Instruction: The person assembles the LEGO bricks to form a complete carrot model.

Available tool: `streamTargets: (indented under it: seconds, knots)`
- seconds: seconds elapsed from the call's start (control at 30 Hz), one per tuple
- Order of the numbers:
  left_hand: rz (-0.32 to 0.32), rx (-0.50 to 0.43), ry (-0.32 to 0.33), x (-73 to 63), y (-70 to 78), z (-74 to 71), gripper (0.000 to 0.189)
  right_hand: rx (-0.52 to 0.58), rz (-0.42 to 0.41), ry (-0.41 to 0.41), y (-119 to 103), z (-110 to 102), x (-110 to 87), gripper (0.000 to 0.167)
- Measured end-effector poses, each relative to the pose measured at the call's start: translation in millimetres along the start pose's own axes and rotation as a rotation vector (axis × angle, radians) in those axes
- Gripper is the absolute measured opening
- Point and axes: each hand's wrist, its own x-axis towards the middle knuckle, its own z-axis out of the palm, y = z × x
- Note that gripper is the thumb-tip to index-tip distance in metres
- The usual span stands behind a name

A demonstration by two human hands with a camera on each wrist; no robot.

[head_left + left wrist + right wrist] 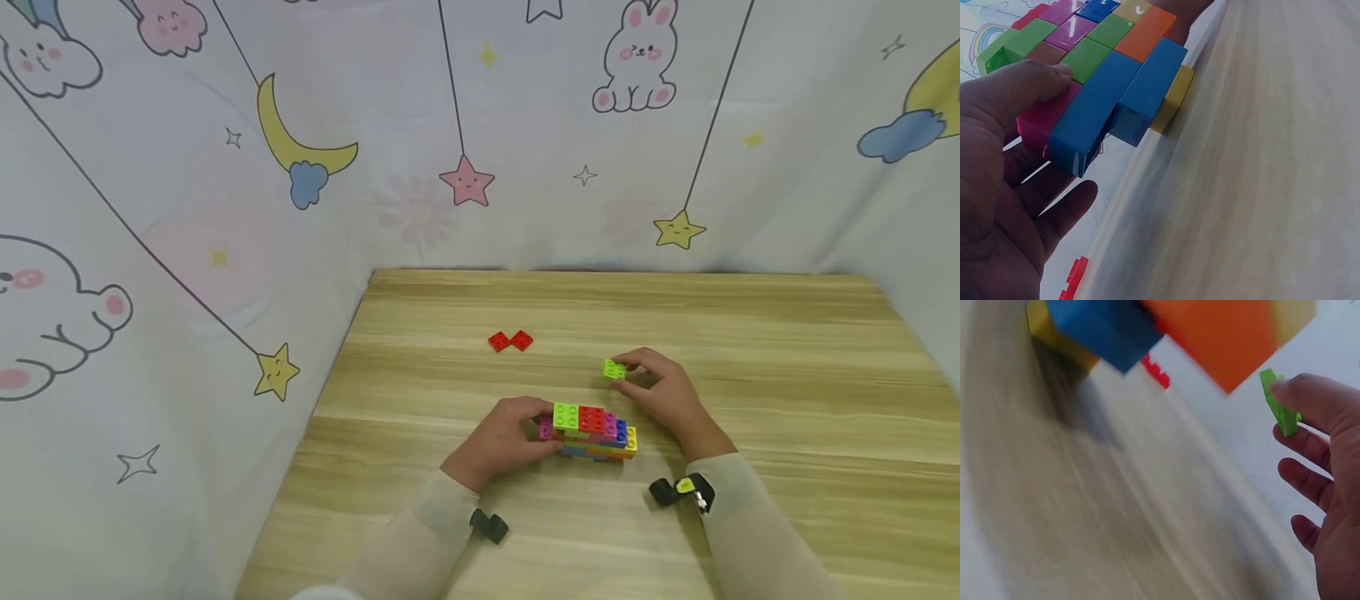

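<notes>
A stack of colourful toy building bricks [592,421] stands upright on the wooden table, with green, red, pink, blue and yellow studded tops showing. My left hand [510,437] grips its left end, the thumb lying on a pink brick [1050,119] in the left wrist view. Behind and right of the stack, my right hand [663,400] pinches a small lime green brick [614,369] between thumb and fingertip. In the right wrist view this green brick [1280,403] is tilted and apart from the stack, while the other fingers hang loosely.
Two flat red bricks [511,341] lie corner to corner farther back on the wooden table [787,350]. A white cloth [525,225] printed with stars, moons and rabbits hangs behind and at the sides. Dark camera mounts [489,526] sit at both wrists.
</notes>
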Motion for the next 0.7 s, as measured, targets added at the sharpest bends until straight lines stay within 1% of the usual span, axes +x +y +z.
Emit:
streamTargets:
  seconds: [0.07, 0.17, 0.27, 0.3, 0.4, 0.47, 0.53, 0.6, 0.7]
  knots:
    - [-0.005, -0.003, -0.001, -0.3, -0.2, 0.6, 0.039, 0.001, -0.028, 0.041, -10, -6, -10.1, 0.029]
    - [-0.003, -0.004, 0.002, -0.5, -0.3, 0.9, 0.039, 0.016, -0.11, 0.095, -27, -14, -25.8, 0.031]
    - [0.003, -0.001, 0.005, -0.6, 0.1, 0.5, 0.039, 0.037, -0.24, 0.128, -42, -21, -40.2, 0.04]
    - [0.007, 0.0, 0.008, -0.7, 0.2, 0.2, 0.039, 0.056, -0.283, 0.128, -47, -22, -43.8, 0.043]
    - [0.013, 0.002, 0.015, -1.0, 0.6, -0.8, 0.038, 0.098, -0.377, 0.095, -59, -22, -50.6, 0.047]
    - [0.016, 0.001, 0.019, -1.0, 0.4, -1.2, 0.037, 0.117, -0.428, 0.072, -66, -21, -51.6, 0.048]
    - [0.015, -0.004, 0.02, -1.0, -0.2, -1.2, 0.037, 0.117, -0.475, 0.065, -69, -19, -51.0, 0.049]
    - [0.014, -0.005, 0.018, -0.8, -0.9, -0.8, 0.037, 0.11, -0.517, 0.07, -70, -18, -50.8, 0.05]
    - [0.015, -0.001, 0.013, -0.7, -1.5, -0.4, 0.038, 0.099, -0.543, 0.069, -69, -18, -51.8, 0.05]
